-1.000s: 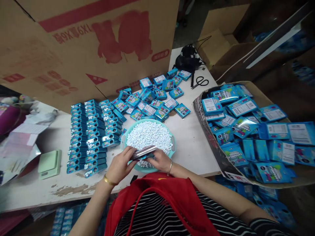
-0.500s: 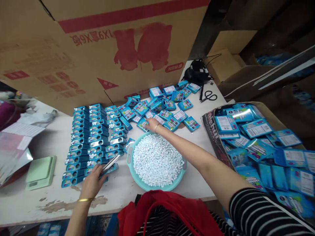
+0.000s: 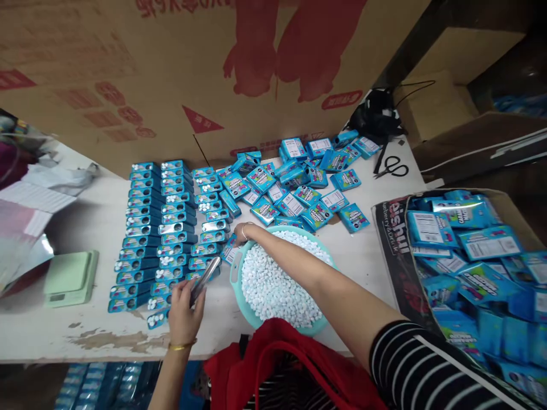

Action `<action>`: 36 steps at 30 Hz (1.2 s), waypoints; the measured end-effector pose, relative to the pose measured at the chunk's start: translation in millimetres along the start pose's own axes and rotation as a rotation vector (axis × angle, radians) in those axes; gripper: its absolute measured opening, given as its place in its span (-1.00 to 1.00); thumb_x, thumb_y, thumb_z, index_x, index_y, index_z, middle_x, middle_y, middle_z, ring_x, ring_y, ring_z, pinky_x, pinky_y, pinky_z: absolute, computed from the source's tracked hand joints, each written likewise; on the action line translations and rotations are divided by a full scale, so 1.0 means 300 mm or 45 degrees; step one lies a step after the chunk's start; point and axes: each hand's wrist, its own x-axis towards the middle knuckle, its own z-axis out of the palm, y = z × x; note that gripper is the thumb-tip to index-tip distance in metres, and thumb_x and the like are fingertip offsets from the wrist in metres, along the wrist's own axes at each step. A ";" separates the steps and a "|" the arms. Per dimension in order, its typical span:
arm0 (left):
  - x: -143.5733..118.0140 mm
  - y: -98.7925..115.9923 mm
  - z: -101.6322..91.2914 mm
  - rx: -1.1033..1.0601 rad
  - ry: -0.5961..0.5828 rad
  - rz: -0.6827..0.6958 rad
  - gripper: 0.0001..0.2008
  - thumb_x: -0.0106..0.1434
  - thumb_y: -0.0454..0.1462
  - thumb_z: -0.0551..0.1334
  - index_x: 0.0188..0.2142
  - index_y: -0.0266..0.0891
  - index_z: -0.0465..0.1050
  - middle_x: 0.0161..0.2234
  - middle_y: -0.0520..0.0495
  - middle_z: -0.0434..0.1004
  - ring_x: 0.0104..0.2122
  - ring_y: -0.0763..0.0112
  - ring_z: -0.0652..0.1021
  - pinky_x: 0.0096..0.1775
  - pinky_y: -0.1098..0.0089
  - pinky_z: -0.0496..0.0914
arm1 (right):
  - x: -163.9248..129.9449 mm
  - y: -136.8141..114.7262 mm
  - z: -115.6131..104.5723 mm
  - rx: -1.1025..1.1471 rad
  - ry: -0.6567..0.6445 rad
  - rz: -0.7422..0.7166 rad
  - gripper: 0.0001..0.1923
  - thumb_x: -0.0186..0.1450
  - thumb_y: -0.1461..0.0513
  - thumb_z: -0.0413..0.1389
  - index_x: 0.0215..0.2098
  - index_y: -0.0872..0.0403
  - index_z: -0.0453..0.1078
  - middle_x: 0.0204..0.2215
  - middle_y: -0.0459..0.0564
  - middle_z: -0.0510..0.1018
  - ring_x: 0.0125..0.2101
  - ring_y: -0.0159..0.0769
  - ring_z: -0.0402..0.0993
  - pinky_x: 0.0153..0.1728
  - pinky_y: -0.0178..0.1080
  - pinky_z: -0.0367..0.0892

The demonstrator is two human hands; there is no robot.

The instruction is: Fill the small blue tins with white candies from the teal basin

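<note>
Since the earlier frames the right hand (image 3: 240,232) is pulling back from the loose pile of boxes (image 3: 299,188) at upper centre and is now sitting at the far left rim of the basin (image 3: 236,273), just beside the rows (image 3: 166,228) of filled tins; its fingers are hidden behind the wrist, so I cannot tell whether it is gripping anything. Meanwhile the left hand (image 3: 183,313) is staying at lower centre-left, fingers closed around the near end of a tin (image 3: 205,279), which is hovering at the near end of the rows, just left of the basin. That tin is lying with its long axis running from lower left to upper right, its free end pointing toward the basin rim and its shiny flat face turning up to the camera. It looks light, stiff and rather slick, being thin metal, so a pinch across the narrow edges near one end seems the safest hold; a flat squeeze on the faces could let it slide. White tablets (image 3: 277,279) are filling the basin. Scissors (image 3: 395,167) are lying at upper right, a green scale (image 3: 70,276) at left, and a carton (image 3: 478,256) of packets at right.
</note>
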 end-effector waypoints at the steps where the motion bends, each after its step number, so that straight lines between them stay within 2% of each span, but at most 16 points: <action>1: -0.010 0.015 0.005 -0.027 -0.001 0.010 -0.69 0.29 -0.14 0.09 -0.02 -0.20 0.31 -0.11 -0.20 0.31 -0.08 0.21 0.43 -0.06 0.21 0.40 | -0.012 0.005 -0.009 0.026 0.005 -0.034 -0.71 -0.10 0.15 0.39 -0.51 0.15 0.49 -0.49 0.04 0.56 -0.35 -0.13 0.51 -0.26 -0.20 0.38; 3: -0.027 0.048 0.012 -0.070 0.010 0.019 -0.71 0.29 -0.16 0.10 -0.05 -0.20 0.33 -0.12 -0.19 0.33 -0.07 0.22 0.44 -0.06 0.22 0.40 | -0.045 0.020 -0.035 0.086 0.051 -0.056 -0.71 -0.03 0.13 0.36 -0.44 0.15 0.48 -0.44 -0.01 0.55 -0.38 -0.21 0.48 -0.30 -0.25 0.36; 5: -0.043 0.085 0.010 -0.127 0.032 0.028 -0.73 0.29 -0.16 0.11 -0.06 -0.19 0.33 -0.14 -0.18 0.36 -0.09 0.23 0.45 -0.06 0.22 0.40 | -0.097 0.052 -0.071 0.144 0.179 -0.068 -0.64 0.08 0.11 0.29 -0.22 0.13 0.45 -0.33 -0.02 0.54 -0.35 -0.27 0.45 -0.30 -0.30 0.35; 7: -0.056 0.121 0.002 -0.194 0.039 0.048 -0.73 0.28 -0.16 0.12 -0.05 -0.18 0.31 -0.15 -0.16 0.40 -0.11 0.25 0.47 -0.06 0.22 0.41 | -0.171 0.103 -0.116 0.287 0.370 -0.090 -0.53 0.20 0.12 0.18 0.04 0.10 0.29 -0.21 -0.03 0.50 -0.31 -0.36 0.42 -0.29 -0.34 0.34; 10: -0.072 0.163 -0.011 -0.293 -0.047 0.110 -0.74 0.30 -0.16 0.10 -0.05 -0.18 0.30 -0.16 -0.15 0.46 -0.12 0.27 0.50 -0.08 0.25 0.42 | -0.331 0.199 -0.170 0.892 0.564 -0.215 -0.52 0.31 0.14 0.01 0.18 0.05 0.12 -0.16 -0.05 0.48 -0.38 -0.43 0.39 -0.37 -0.36 0.36; 13: -0.086 0.187 -0.016 -0.324 -0.269 0.213 -0.74 0.32 -0.16 0.06 -0.05 -0.17 0.33 -0.18 -0.12 0.50 -0.16 0.30 0.53 -0.12 0.31 0.44 | -0.525 0.288 -0.162 1.527 0.474 -0.321 -0.56 0.35 0.11 -0.08 0.18 -0.04 0.13 -0.17 -0.07 0.49 -0.47 -0.42 0.39 -0.52 -0.36 0.34; 16: -0.099 0.204 -0.013 -0.205 -0.420 0.305 -0.71 0.31 -0.12 0.07 -0.04 -0.14 0.35 -0.19 -0.11 0.51 -0.19 0.26 0.54 -0.16 0.28 0.45 | -0.711 0.354 -0.076 1.865 0.397 -0.268 -0.57 0.34 0.11 -0.08 0.16 -0.03 0.14 -0.16 -0.01 0.50 -0.50 -0.42 0.38 -0.52 -0.34 0.36; 19: -0.108 0.242 0.009 -0.013 -0.569 0.382 -0.73 0.32 -0.14 0.03 -0.07 -0.09 0.38 -0.24 -0.07 0.50 -0.24 0.24 0.55 -0.23 0.27 0.44 | -0.874 0.398 0.063 2.021 0.354 -0.257 -0.57 0.32 0.04 -0.08 0.07 0.06 0.22 -0.23 0.06 0.52 -0.56 -0.42 0.31 -0.60 -0.36 0.27; 23: -0.107 0.352 0.109 0.200 -0.681 0.410 -0.76 0.33 -0.24 -0.02 -0.13 -0.16 0.38 -0.24 -0.09 0.45 -0.24 0.27 0.53 -0.26 0.32 0.40 | -1.067 0.408 0.281 2.173 0.269 -0.275 -0.56 0.26 -0.04 -0.02 -0.09 0.09 0.36 -0.36 0.07 0.53 -0.66 -0.46 0.15 -0.72 -0.41 0.03; 24: -0.101 0.384 0.146 0.233 -0.679 0.399 -0.77 0.32 -0.25 -0.01 -0.15 -0.18 0.38 -0.23 -0.11 0.44 -0.23 0.27 0.52 -0.26 0.33 0.39 | -1.109 0.400 0.334 2.189 0.253 -0.251 -0.56 0.25 -0.05 0.00 -0.11 0.09 0.38 -0.36 0.07 0.53 -0.65 -0.45 0.18 -0.71 -0.40 0.05; 26: -0.083 0.441 0.225 0.217 -0.668 0.386 -0.78 0.31 -0.27 0.00 -0.16 -0.21 0.37 -0.21 -0.12 0.43 -0.22 0.27 0.51 -0.25 0.33 0.38 | -1.184 0.375 0.422 2.141 0.234 -0.205 -0.56 0.26 -0.06 0.02 -0.09 0.06 0.39 -0.29 0.07 0.52 -0.54 -0.39 0.32 -0.58 -0.35 0.24; 28: -0.059 0.478 0.293 0.137 -0.631 0.379 -0.79 0.31 -0.25 0.01 -0.14 -0.21 0.36 -0.18 -0.14 0.44 -0.19 0.26 0.50 -0.22 0.33 0.38 | -1.240 0.347 0.473 1.972 0.199 -0.238 -0.51 0.29 -0.11 -0.03 -0.02 0.03 0.38 -0.15 0.07 0.49 -0.31 -0.29 0.43 -0.29 -0.21 0.38; 30: -0.037 0.487 0.333 0.068 -0.604 0.378 -0.78 0.30 -0.25 0.02 -0.11 -0.22 0.34 -0.14 -0.16 0.43 -0.16 0.24 0.50 -0.18 0.31 0.39 | -1.280 0.326 0.480 1.660 0.168 -0.379 -0.37 0.23 -0.20 -0.02 0.05 0.02 0.36 0.03 0.11 0.37 -0.01 -0.17 0.33 0.04 -0.05 0.25; 32: -0.022 0.471 0.341 0.032 -0.611 0.393 -0.77 0.29 -0.26 0.03 -0.10 -0.21 0.33 -0.11 -0.16 0.43 -0.12 0.24 0.49 -0.14 0.29 0.39 | -1.303 0.316 0.459 1.344 0.153 -0.539 -0.17 0.08 -0.26 0.10 0.15 0.04 0.29 0.15 0.15 0.21 0.15 -0.06 0.13 0.20 0.03 0.02; 34: -0.014 0.445 0.327 -0.017 -0.635 0.422 -0.78 0.28 -0.24 0.04 -0.11 -0.19 0.33 -0.12 -0.12 0.45 -0.11 0.26 0.49 -0.09 0.30 0.39 | -1.312 0.313 0.436 1.168 0.141 -0.634 -0.03 -0.04 -0.20 0.25 0.21 0.07 0.21 0.16 0.16 0.19 0.17 -0.04 0.09 0.23 0.03 -0.07; 36: -0.013 0.426 0.314 -0.087 -0.644 0.439 -0.78 0.28 -0.20 0.05 -0.13 -0.19 0.34 -0.15 -0.11 0.47 -0.12 0.25 0.49 -0.08 0.28 0.39 | -1.310 0.314 0.431 1.232 0.126 -0.618 -0.07 -0.02 -0.14 0.28 0.21 0.06 0.20 0.10 0.14 0.27 0.12 -0.08 0.18 0.20 0.01 0.01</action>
